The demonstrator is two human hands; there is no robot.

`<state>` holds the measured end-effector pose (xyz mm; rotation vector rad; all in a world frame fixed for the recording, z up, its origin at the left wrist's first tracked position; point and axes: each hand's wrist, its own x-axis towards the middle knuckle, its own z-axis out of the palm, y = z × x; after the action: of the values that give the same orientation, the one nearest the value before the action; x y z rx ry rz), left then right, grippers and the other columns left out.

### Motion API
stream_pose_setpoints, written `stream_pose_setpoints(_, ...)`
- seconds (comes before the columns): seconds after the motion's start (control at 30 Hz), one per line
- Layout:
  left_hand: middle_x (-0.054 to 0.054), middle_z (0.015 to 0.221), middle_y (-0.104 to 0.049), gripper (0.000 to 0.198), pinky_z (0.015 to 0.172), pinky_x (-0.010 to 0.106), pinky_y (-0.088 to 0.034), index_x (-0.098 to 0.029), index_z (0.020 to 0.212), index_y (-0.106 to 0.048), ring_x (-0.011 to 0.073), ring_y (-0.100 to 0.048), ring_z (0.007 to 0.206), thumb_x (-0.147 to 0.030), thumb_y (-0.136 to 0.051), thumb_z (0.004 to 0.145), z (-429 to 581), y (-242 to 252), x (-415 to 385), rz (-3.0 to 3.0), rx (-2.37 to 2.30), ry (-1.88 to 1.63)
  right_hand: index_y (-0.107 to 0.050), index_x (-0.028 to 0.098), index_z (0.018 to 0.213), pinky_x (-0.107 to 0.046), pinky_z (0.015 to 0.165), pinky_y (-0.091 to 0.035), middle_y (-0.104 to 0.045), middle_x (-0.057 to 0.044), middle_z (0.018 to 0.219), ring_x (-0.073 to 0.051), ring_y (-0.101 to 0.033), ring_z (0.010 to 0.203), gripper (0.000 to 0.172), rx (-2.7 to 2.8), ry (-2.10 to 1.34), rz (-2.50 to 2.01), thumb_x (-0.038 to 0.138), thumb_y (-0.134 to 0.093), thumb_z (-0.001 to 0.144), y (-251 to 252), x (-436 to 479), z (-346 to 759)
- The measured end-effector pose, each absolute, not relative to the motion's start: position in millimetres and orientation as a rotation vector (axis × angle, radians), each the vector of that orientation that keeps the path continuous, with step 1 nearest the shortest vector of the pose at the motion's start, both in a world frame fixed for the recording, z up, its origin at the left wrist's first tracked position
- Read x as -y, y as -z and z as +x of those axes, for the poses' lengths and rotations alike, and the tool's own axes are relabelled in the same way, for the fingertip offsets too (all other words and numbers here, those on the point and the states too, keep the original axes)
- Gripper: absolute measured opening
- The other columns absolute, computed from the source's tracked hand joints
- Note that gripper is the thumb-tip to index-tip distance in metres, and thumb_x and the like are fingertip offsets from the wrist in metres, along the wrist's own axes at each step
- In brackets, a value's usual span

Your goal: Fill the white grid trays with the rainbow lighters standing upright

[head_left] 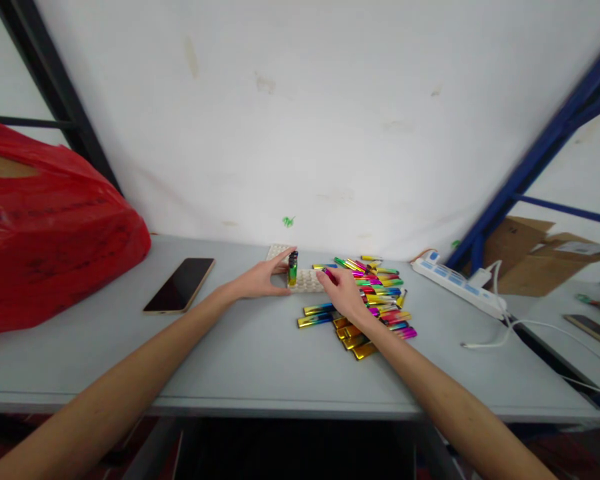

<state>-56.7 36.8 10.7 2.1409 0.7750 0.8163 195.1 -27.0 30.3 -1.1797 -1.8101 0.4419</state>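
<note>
Two hands work at a pale, pitted tray (307, 281), taking the wall as twelve o'clock. A few upright lighters (293, 270), green and gold with dark tops, stand at the tray's nine o'clock end, in the gap between the left hand's thumb and forefinger. A magenta lighter (329, 274) lies between the right hand's thumb and fingers, at three o'clock from the standing ones.

The left hand (260, 280) is spread wide, thumb and forefinger well apart around that end; the thumb is at the tray's near corner, and the forefinger reaches toward the lighter tops. Whether it touches them I cannot tell. The right hand (345, 293) is closed in a pinch on the magenta lighter, over the tray's three o'clock end; the lighter is partly hidden, so whether it meets the tray is unclear.

Loose lighters (380, 291) in metallic colours lie heaped at three o'clock from the tray, some partly covered by the right hand and wrist. A second pale tray (278, 251) sits at eleven o'clock from the upright lighters, and a phone (180, 287) at nine o'clock from the left hand.
</note>
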Motion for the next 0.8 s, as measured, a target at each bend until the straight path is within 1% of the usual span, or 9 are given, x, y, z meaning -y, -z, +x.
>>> stream_pose_setpoints(0.1, 0.018, 0.164, -0.047, 0.117, 0.121, 0.051, -0.043, -0.025, 0.170, -0.020, 0.0342, -0.057, 0.143, -0.034, -0.088, 0.075, -57.4, -11.4, -36.7, 2.130, -0.763, -0.802, -0.036, 0.025, 0.058, -0.030, 0.058, -0.024, -0.039, 0.004, 0.054, -0.014, -0.037, 0.058, 0.039, 1.772, -0.423, -1.232, 0.046, -0.048, 0.088, -27.2, 24.0, 194.9)
stream_pose_setpoints(0.23, 0.017, 0.162, -0.049, 0.117, 0.121, 0.051, -0.043, -0.026, 0.170, -0.020, 0.0335, -0.058, 0.142, -0.033, -0.089, 0.075, -57.6, -11.0, -36.6, 2.119, -0.763, -0.810, -0.037, 0.025, 0.059, -0.030, 0.058, -0.024, -0.041, 0.004, 0.055, -0.014, -0.038, 0.058, 0.034, 1.752, -0.424, -1.239, 0.043, -0.047, 0.087, -25.9, 23.5, 194.3)
stream_pose_setpoints(0.33, 0.018, 0.160, -0.053, 0.117, 0.120, 0.052, -0.044, -0.025, 0.169, -0.021, 0.0338, -0.060, 0.140, -0.033, -0.090, 0.074, -57.6, -11.1, -36.1, 2.102, -0.756, -0.821, -0.037, 0.024, 0.060, -0.030, 0.058, -0.024, -0.039, 0.004, 0.055, -0.014, -0.037, 0.058, 0.037, 1.765, -0.417, -1.219, 0.045, -0.047, 0.089, -28.4, 25.9, 193.5)
stream_pose_setpoints(0.57, 0.020, 0.160, -0.051, 0.118, 0.120, 0.054, -0.044, -0.023, 0.170, -0.021, 0.0354, -0.059, 0.141, -0.035, -0.089, 0.074, -56.9, -12.5, -34.9, 2.115, -0.771, -0.819, -0.037, 0.024, 0.061, -0.030, 0.059, -0.025, -0.038, 0.005, 0.056, -0.014, -0.036, 0.059, 0.047, 1.831, -0.384, -1.142, 0.052, -0.052, 0.096, -32.7, 31.6, 191.8)
stream_pose_setpoints(0.7, 0.019, 0.164, -0.047, 0.117, 0.122, 0.053, -0.042, -0.024, 0.170, -0.018, 0.0343, -0.056, 0.143, -0.034, -0.087, 0.076, -57.5, -11.8, -35.8, 2.116, -0.755, -0.798, -0.039, 0.024, 0.060, -0.030, 0.059, -0.024, -0.041, 0.004, 0.056, -0.014, -0.037, 0.058, 0.042, 1.850, -0.373, -1.186, 0.044, -0.055, 0.094, -30.4, 29.7, 193.2)
stream_pose_setpoints(0.8, 0.018, 0.163, -0.048, 0.117, 0.121, 0.052, -0.043, -0.025, 0.170, -0.018, 0.0337, -0.057, 0.143, -0.032, -0.088, 0.076, -57.9, -11.5, -36.6, 2.106, -0.738, -0.801, -0.041, 0.024, 0.060, -0.030, 0.059, -0.025, -0.045, 0.003, 0.057, -0.015, -0.041, 0.059, 0.035, 1.862, -0.374, -1.218, 0.035, -0.055, 0.091, -29.9, 28.3, 194.1)
